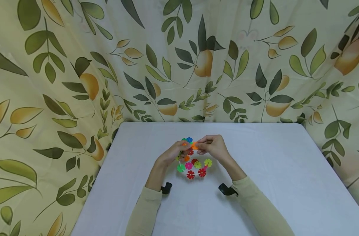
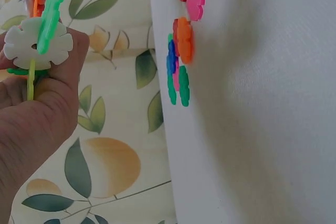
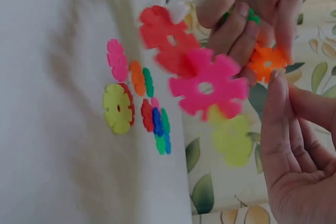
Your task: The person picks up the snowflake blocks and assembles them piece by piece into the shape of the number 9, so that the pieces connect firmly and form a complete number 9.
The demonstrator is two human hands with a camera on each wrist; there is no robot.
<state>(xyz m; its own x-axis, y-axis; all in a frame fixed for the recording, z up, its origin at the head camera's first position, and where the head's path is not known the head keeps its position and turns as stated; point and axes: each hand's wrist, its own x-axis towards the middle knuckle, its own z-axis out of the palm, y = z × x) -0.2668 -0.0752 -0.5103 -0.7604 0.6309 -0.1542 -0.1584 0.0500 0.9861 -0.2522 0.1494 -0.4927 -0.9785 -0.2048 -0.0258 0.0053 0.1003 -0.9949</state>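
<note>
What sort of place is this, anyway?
Probably an indoor craft or play corner, perhaps screened off for filming: a white-covered table, a leaf-patterned curtain behind it and along both sides, and an orange flower-shaped disc pinched in the person's right hand.

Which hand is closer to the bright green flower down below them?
Left. In the head view, the left hand is just above the bright green flower; the right hand is farther off, up and to the right, pinching an orange flower.
</note>
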